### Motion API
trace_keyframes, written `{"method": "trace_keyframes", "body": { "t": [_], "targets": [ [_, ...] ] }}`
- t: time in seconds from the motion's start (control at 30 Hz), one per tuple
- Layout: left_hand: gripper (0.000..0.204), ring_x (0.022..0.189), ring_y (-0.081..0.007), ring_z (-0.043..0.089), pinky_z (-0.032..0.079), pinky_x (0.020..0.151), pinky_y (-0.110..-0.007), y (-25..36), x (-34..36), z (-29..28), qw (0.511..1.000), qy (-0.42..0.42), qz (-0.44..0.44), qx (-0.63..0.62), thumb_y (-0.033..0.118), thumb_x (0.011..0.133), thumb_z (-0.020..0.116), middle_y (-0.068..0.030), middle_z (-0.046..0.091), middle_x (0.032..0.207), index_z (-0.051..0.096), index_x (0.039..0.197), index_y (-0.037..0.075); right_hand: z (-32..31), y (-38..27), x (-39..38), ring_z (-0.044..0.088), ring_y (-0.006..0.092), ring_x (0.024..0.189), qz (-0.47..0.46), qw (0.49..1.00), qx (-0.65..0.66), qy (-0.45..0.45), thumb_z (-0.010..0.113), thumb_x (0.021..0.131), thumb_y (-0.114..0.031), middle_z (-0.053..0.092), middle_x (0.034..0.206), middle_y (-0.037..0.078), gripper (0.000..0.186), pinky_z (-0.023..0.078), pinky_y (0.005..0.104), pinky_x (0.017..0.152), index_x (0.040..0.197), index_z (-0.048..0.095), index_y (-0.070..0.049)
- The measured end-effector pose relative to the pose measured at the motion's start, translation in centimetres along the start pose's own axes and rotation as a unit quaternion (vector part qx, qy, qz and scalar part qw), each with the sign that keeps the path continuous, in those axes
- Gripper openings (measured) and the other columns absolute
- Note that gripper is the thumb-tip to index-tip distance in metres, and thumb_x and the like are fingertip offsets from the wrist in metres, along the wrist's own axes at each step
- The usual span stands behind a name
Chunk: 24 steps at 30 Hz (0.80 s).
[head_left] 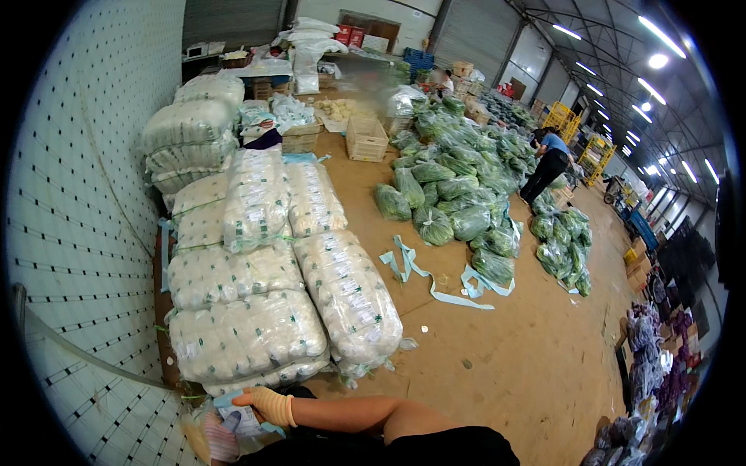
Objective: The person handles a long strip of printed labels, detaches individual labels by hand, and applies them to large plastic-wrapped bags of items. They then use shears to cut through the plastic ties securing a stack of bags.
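Observation:
At the lower edge, my right hand [268,405], in a yellow-and-orange striped glove, reaches leftward with its fingers closed on a light blue strip [226,399]. Close below it is my left hand [221,439], in a pale pink striped glove, its thumb pressed on a white printed label [247,424]. Clear plastic [194,437] shows beside the left hand; what lies under both hands is partly hidden. Just beyond them stands a stack of clear plastic bales [249,334] packed with white contents. Another long bale [350,295] leans at the stack's right.
A dotted pale wall [85,194] with a curved metal rail [85,357] bounds the left. Bagged green vegetables [458,186] heap across the brown floor [497,365], near loose blue strips [435,283]. A crate [366,138] stands farther back. Another person [548,161] bends at the right.

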<state>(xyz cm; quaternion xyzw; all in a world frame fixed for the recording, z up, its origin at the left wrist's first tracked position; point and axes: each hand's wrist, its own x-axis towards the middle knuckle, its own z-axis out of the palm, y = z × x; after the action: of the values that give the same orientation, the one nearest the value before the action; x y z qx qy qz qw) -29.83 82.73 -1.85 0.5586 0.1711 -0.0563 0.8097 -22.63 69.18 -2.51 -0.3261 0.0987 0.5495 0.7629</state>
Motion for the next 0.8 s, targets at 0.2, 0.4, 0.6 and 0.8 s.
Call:
{"method": "trace_keyframes", "body": {
  "t": [0.2,0.4,0.6,0.8],
  "targets": [
    [0.037,0.089,-0.0193,0.054,0.044,0.075,-0.030,-4.4,0.8,-4.7,0.994,-0.035,-0.029,0.102,0.004,0.074,0.055,-0.0095,0.054,0.100,0.044,0.109,-0.002,-1.4,1.9,2.7,0.056,0.0180,0.072,-0.002,0.999,0.035,0.000,0.055,0.078,-0.019,0.057,0.094,0.007,0.037,0.043,0.0277,0.052,0.110,0.044,-0.005],
    [0.046,0.089,-0.0188,0.054,0.043,0.078,-0.030,1.4,-1.9,0.2,0.989,0.053,0.088,0.108,0.018,0.068,0.060,-0.0084,0.056,0.097,0.048,0.108,-0.001,-7.6,3.3,10.1,0.055,0.0189,0.082,-0.252,0.906,-0.336,-0.041,0.053,0.080,-0.018,0.058,0.090,0.007,0.024,0.045,0.0307,0.074,0.097,0.054,-0.002],
    [0.033,0.079,-0.0128,0.056,0.044,0.071,-0.027,0.4,-2.5,-2.6,0.992,0.060,0.035,0.106,0.018,0.069,0.064,-0.0075,0.062,0.088,0.058,0.096,0.001,4.4,-2.8,3.4,0.056,0.0249,0.084,-0.016,0.994,0.052,-0.089,0.052,0.079,-0.020,0.058,0.091,0.013,0.030,0.044,0.0372,0.079,0.096,0.052,0.004],
    [0.026,0.074,-0.0101,0.056,0.045,0.069,-0.026,-0.9,-4.3,-3.0,0.992,0.094,0.049,-0.074,0.012,0.071,0.062,-0.0052,0.062,0.085,0.060,0.094,0.000,4.4,-0.9,5.6,0.054,0.0259,0.091,0.047,0.997,0.019,-0.058,0.052,0.079,-0.018,0.056,0.098,0.013,0.030,0.042,0.0384,0.084,0.101,0.050,0.003]
  ]
}}
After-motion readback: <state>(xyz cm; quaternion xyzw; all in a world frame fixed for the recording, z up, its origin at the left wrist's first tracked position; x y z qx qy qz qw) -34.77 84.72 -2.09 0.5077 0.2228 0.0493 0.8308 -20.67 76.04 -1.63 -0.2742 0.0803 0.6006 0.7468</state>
